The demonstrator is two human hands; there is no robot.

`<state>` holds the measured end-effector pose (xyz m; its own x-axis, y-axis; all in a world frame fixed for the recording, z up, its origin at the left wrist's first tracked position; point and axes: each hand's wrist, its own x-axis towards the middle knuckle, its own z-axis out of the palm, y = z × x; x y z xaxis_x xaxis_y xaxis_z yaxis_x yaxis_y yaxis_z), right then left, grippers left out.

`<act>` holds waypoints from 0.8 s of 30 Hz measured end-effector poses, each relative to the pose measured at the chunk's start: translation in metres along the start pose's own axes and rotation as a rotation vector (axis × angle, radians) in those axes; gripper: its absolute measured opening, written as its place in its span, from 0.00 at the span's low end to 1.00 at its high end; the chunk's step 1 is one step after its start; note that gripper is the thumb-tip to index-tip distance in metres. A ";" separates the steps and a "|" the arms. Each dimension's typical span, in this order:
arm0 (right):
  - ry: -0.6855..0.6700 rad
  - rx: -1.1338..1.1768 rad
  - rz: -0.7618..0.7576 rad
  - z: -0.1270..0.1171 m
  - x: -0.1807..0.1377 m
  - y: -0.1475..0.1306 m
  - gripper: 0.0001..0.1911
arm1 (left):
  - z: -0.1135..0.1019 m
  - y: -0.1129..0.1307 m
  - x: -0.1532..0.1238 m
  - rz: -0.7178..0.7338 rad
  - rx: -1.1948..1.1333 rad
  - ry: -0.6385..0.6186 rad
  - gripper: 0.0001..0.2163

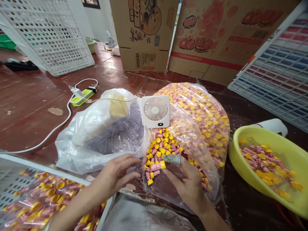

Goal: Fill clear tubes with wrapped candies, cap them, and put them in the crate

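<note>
Dark red worktop (29, 96), two cardboard boxes (144, 32) behind, one white fan (155, 111), two clear bags (207, 115), one green basin (243, 173), right hand (187, 184) pinching one yellow-capped sweet (156, 166) over the nearer bag's mouth, left hand (115, 176) fingers bunched at its other end, grip blurred, forearms cut off.

Yellow-capped pink tubes (156, 166); white fan (155, 111); lime-green basin (243, 175); yellow-green power strip (83, 95); dark red floor (31, 96).
</note>
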<state>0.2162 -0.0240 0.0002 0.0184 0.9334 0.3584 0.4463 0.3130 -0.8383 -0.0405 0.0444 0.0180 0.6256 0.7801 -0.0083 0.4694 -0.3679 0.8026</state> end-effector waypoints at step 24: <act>-0.240 -0.419 -0.122 0.005 -0.001 0.013 0.37 | 0.023 0.011 0.015 -0.377 -0.998 -0.020 0.14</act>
<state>0.2177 -0.0202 -0.0132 -0.2414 0.9237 0.2976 0.7545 0.3715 -0.5411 -0.0116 0.0409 0.0127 0.5607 0.7454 -0.3604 -0.0821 0.4832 0.8716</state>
